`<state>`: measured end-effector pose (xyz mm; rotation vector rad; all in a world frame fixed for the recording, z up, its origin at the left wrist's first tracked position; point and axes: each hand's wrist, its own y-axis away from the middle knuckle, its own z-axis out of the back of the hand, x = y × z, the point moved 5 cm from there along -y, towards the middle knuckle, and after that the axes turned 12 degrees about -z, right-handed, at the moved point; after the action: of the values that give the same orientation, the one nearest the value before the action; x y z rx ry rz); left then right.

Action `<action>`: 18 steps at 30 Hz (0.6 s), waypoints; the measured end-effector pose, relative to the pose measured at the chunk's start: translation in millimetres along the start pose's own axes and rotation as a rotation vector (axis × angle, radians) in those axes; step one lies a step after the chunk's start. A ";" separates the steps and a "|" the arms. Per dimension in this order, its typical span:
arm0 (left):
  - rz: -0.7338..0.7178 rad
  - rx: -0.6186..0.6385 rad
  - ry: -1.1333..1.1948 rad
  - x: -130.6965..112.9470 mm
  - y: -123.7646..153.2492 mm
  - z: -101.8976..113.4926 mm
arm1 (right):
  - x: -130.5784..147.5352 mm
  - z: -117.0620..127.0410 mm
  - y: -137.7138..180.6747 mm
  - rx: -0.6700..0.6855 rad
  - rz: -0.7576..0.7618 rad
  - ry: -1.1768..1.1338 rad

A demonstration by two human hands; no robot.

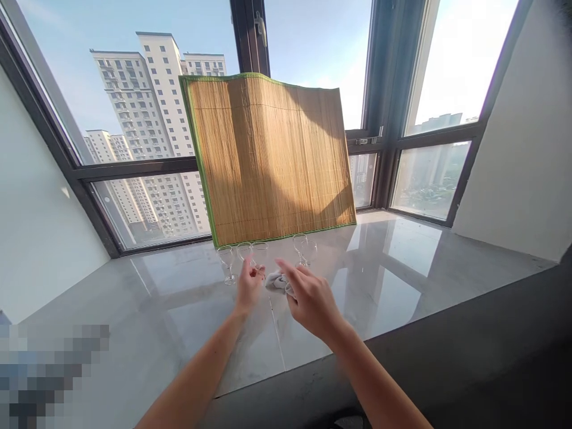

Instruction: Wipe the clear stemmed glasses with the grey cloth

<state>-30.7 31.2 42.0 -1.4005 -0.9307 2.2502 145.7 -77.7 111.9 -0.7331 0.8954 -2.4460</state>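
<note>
My left hand (pixel 249 285) is closed, its fingers pinched at the stem of a clear wine glass (pixel 260 252); the glass is hard to see against the sill. A crumpled grey-white cloth (pixel 276 282) is gripped in my right hand (pixel 313 295), just right of that glass. At the far left of the group, a stemmed glass (pixel 227 261) stands upright on the grey sill (pixel 187 322). Another glass (pixel 243 249) shows partly behind my left fingers. Beyond my right hand stand more clear glasses (pixel 301 245), their lower parts partly hidden.
A bamboo mat (pixel 272 161) with green edging leans against the window behind the glasses. Dark window frames (pixel 388 95) surround it. White walls (pixel 504 137) close off both sides. The sill's front edge (pixel 384 335) runs diagonally below my right forearm. Sunlight reflects off the glossy surface.
</note>
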 end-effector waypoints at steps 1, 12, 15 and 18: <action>-0.031 0.040 -0.025 -1.6 1.0 -3.3 | -10.9 -6.3 -1.5 0.022 -0.055 0.021; -0.321 0.557 -0.534 -13.2 13.9 -28.5 | -41.5 -58.4 4.8 0.099 -0.163 0.186; -0.495 0.587 -0.557 -26.2 15.1 -30.0 | -45.1 -51.6 2.8 0.032 -0.192 0.200; -0.614 0.545 -0.538 -35.1 16.1 -28.4 | -63.5 -36.5 -0.7 -0.047 -0.277 0.227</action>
<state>11.6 9.0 46.0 -0.2253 -0.6737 2.1535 172.1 -25.5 67.8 -0.6403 0.9946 -2.8057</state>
